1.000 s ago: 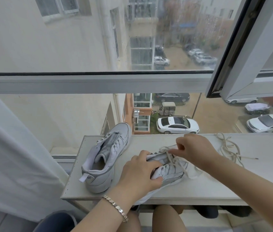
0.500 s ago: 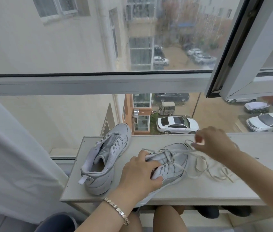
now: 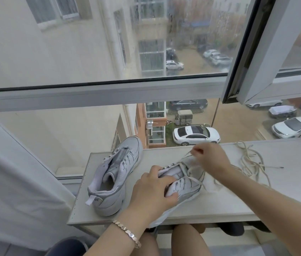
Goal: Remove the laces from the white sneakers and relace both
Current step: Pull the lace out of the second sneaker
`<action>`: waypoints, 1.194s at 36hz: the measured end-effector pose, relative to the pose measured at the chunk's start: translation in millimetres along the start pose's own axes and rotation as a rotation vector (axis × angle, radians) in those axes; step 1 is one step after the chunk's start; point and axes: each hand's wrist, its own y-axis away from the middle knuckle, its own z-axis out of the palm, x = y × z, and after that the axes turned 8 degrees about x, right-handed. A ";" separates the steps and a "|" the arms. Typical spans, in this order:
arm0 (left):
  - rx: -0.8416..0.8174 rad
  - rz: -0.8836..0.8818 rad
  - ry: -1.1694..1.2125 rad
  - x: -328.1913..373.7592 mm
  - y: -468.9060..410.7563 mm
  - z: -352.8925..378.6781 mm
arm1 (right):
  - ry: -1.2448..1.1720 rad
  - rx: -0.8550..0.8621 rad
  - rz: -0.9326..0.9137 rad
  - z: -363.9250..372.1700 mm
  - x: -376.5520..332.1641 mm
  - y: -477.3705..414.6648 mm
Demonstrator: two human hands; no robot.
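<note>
Both hands are busy on a white leather sneaker (image 3: 183,185) that lies tilted at the front edge of a pale, flat-topped desk (image 3: 220,206) beneath a window. The left hand (image 3: 153,189), a silver link bracelet (image 3: 127,235) at its wrist, curls its fingers over the shoe's collar and tongue and holds it down. The right hand (image 3: 210,159) pinches a flat cream lace (image 3: 185,156) between thumb and forefinger, drawing it taut, up and away from the eyelets.

Just beside it, on the left, the 2nd white sneaker (image 3: 116,174) stands upright with bare eyelets and an open tongue. A loose cream lace (image 3: 251,163) lies tangled on the desk to the right, well apart from both shoes.

On that evidence the job looks less than half done. 1 shoe is stripped, and the held shoe has lace through several eyelets, though whether it is coming out or going in cannot be told. At least 1 shoe remains to be relaced.
</note>
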 end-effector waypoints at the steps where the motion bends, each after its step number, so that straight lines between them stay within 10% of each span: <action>1: 0.003 0.001 0.002 -0.3 -0.1 0.0 | -0.033 0.063 0.115 -3.8 7.0 -5.1; 5: 0.010 -0.005 0.013 -0.6 -1.0 0.0 | 0.048 0.143 0.277 -20.8 26.1 -13.8; 11: 0.010 -0.009 0.010 -0.6 -2.5 0.6 | 0.148 0.019 -0.078 -20.9 5.8 10.8; 21: -0.005 -0.002 -0.009 0.4 -1.8 -0.8 | 0.239 -0.500 0.076 -4.3 -40.1 16.6; 30: -0.013 -0.010 -0.013 0.4 -3.1 -0.5 | -0.707 -0.458 0.614 -4.8 -21.0 14.3; 37: -0.024 0.011 0.017 -1.8 -2.7 -2.3 | -0.883 -0.658 0.836 -16.8 -10.2 -14.8; 40: -0.025 0.014 0.034 -4.1 -1.6 -2.7 | -0.761 -0.660 0.740 -23.2 -7.0 -28.7; 43: -0.052 0.027 0.026 -2.2 -3.7 -2.2 | -0.104 -0.583 0.167 -34.6 -5.3 -39.7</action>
